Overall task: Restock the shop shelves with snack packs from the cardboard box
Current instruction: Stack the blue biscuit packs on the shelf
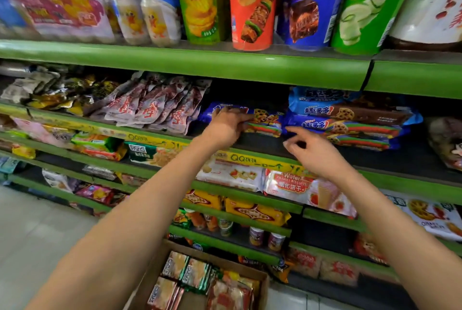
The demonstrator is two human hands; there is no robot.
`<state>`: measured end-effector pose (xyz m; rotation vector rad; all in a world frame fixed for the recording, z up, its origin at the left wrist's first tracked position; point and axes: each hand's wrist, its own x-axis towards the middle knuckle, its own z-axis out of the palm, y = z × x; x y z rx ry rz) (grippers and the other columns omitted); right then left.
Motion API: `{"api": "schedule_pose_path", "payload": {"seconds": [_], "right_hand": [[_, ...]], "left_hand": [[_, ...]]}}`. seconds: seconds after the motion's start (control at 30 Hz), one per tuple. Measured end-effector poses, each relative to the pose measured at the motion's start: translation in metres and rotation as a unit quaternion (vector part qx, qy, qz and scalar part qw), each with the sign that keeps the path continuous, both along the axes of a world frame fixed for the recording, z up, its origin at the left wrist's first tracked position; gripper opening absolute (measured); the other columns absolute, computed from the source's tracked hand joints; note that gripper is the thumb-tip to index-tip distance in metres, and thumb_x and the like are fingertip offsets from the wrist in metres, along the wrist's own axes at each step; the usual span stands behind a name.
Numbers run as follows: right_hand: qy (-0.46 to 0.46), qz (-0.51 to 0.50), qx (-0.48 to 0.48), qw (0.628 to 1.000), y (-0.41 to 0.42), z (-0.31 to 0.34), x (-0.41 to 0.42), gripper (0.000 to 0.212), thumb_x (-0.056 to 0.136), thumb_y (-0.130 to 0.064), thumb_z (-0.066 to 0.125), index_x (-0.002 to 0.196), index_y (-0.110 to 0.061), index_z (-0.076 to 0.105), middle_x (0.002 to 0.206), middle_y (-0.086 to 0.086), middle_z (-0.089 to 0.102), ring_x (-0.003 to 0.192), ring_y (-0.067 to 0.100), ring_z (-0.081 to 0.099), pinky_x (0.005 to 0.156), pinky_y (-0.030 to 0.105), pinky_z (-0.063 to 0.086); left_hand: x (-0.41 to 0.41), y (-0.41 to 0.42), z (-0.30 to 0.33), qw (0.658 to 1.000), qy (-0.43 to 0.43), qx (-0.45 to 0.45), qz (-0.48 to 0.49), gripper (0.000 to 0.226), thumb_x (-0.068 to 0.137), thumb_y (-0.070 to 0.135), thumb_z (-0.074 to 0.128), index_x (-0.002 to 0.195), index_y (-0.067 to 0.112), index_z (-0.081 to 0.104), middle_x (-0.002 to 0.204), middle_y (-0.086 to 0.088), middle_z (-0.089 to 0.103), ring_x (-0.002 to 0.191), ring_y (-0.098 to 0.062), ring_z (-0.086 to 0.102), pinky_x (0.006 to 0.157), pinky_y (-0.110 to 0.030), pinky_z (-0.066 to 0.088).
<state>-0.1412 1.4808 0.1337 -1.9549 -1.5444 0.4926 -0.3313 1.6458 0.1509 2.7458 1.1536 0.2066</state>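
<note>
Green-edged shop shelves (185, 58) fill the view, tiered and crowded with snacks. On the middle shelf the blue cookie pack (262, 122) lies flat, its left end under the left hand (228, 124), whose grip curls over the wrapper and presses it back onto the dark shelf board. Just right of that grip, the right hand (313, 153) hovers with fingers loosely spread and holds nothing; beyond it to the right sits a stack of matching cookie packs (350, 121), near the pack being set but seemingly not touching it. Well below both hands, the cardboard box (160, 267) stands on the floor with more packs inside. To finish this placement well, I would slide the pack back and rightward until it lines up with the stack, front label outward, steadying the free end with the right hand so the wrapper does not skew or overhang the shelf lip.
</note>
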Motion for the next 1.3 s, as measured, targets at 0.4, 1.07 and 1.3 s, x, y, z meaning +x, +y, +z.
{"api": "schedule_pose_path", "payload": {"seconds": [0.4, 1.07, 1.3], "right_hand": [[0.002, -0.027, 0.026, 0.999, -0.003, 0.006, -0.009, 0.014, 0.096, -0.023, 0.060, 0.110, -0.025, 0.061, 0.105, -0.012, 0.073, 0.102, 0.011, 0.065, 0.091, 0.038, 0.051], [-0.029, -0.043, 0.041, 0.998, 0.003, 0.000, -0.009, 0.015, 0.096, -0.029, 0.060, 0.110, -0.031, 0.064, 0.093, -0.024, 0.065, 0.096, 0.007, 0.062, 0.089, 0.038, 0.052], [-0.022, -0.040, 0.040, 0.998, 0.002, 0.001, -0.009, 0.018, 0.094, -0.024, 0.061, 0.111, -0.026, 0.065, 0.098, -0.016, 0.070, 0.099, 0.013, 0.064, 0.091, 0.041, 0.051]], "left_hand": [[0.036, 0.090, 0.006, 0.998, 0.041, 0.047, -0.006, 0.052, 0.097, 0.022, 0.037, 0.146, 0.010, 0.052, 0.145, -0.025, 0.053, 0.134, -0.041, 0.051, 0.109, -0.048, 0.043], [0.058, 0.082, 0.009, 0.973, 0.193, 0.094, 0.090, 0.056, 0.106, 0.042, 0.041, 0.157, 0.020, 0.032, 0.166, -0.015, 0.019, 0.153, -0.039, 0.015, 0.116, -0.062, 0.023], [0.085, 0.097, 0.007, 0.987, 0.109, 0.050, 0.110, 0.061, 0.105, 0.046, 0.044, 0.158, 0.019, 0.030, 0.166, -0.013, 0.023, 0.152, -0.034, 0.020, 0.120, -0.049, 0.028]]}}
